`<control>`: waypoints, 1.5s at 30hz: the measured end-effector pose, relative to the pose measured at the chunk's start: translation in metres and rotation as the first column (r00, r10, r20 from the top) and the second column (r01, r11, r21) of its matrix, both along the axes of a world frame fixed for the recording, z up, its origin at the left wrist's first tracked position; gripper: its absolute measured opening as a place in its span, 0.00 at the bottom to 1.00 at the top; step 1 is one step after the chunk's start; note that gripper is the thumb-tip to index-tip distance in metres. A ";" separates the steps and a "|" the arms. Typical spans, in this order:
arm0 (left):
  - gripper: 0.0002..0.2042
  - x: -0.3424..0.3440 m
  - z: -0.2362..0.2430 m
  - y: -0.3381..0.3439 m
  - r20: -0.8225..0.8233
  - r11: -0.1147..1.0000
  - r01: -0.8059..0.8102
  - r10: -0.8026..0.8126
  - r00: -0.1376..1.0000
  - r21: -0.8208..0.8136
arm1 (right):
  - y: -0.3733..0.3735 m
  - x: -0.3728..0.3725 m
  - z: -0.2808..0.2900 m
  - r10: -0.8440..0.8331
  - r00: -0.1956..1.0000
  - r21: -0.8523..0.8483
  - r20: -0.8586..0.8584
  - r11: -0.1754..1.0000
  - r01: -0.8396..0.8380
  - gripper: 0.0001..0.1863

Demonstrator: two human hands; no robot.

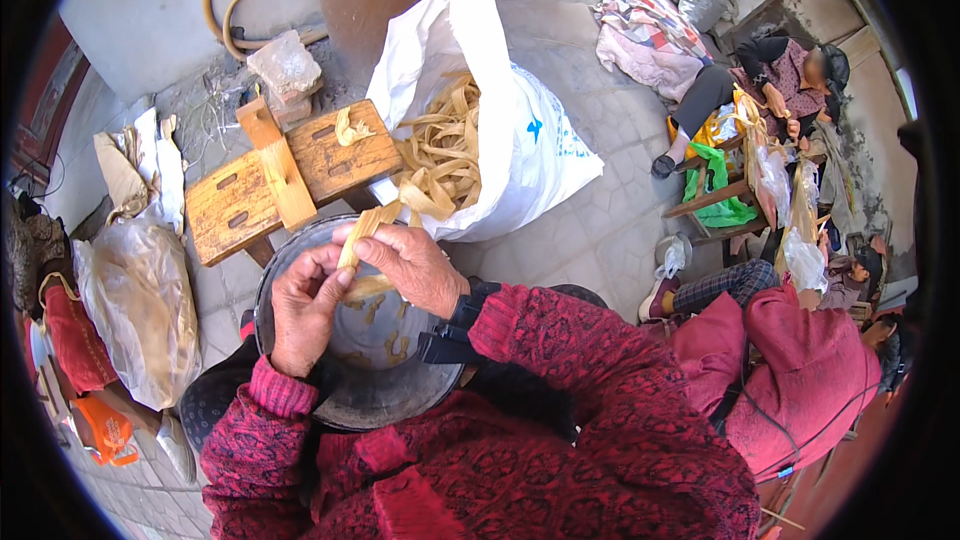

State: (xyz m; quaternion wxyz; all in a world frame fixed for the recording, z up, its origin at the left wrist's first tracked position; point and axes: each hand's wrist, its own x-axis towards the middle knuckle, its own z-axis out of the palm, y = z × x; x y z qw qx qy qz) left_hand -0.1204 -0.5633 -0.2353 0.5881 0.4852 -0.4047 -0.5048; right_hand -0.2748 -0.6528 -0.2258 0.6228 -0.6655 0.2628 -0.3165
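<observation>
Over a dark round basin (410,395), both my hands grip a flat, tan, ribbed strip (362,233). My left hand (303,312) pinches its lower end between thumb and fingers. My right hand (418,262) is closed around it from the right, thumb nearly touching the left one. A loop of the strip hangs beneath my fingers. Several small tan bits lie on the basin's floor. Just beyond stands an open white sack (530,155) with many coiled tan strips (440,145) inside, some spilling at its mouth. Which strip end leads to the sack, I cannot tell.
A wooden bench (230,202) with a crosspiece (277,165) stands left of the sack, a scrap of strip on it. A clear plastic bag (140,305) lies farther left. A large brown vat (390,0) stands behind. People sit at right, one in a pink top (800,370).
</observation>
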 end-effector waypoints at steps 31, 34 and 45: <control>0.06 0.012 0.024 0.007 -0.406 0.855 0.337 -0.167 0.898 0.393 | 0.074 0.000 0.008 0.189 0.979 -0.687 0.076 0.722 -0.086 0.07; 0.03 0.013 0.022 0.010 -0.285 0.920 0.234 -0.143 0.948 0.315 | 0.056 0.000 0.011 0.017 0.986 -0.581 0.166 0.810 0.084 0.07; 0.04 0.016 0.053 0.009 0.686 0.980 0.100 0.044 0.726 -0.169 | 0.025 0.012 0.009 -0.254 0.966 -0.329 -0.053 0.917 0.223 0.11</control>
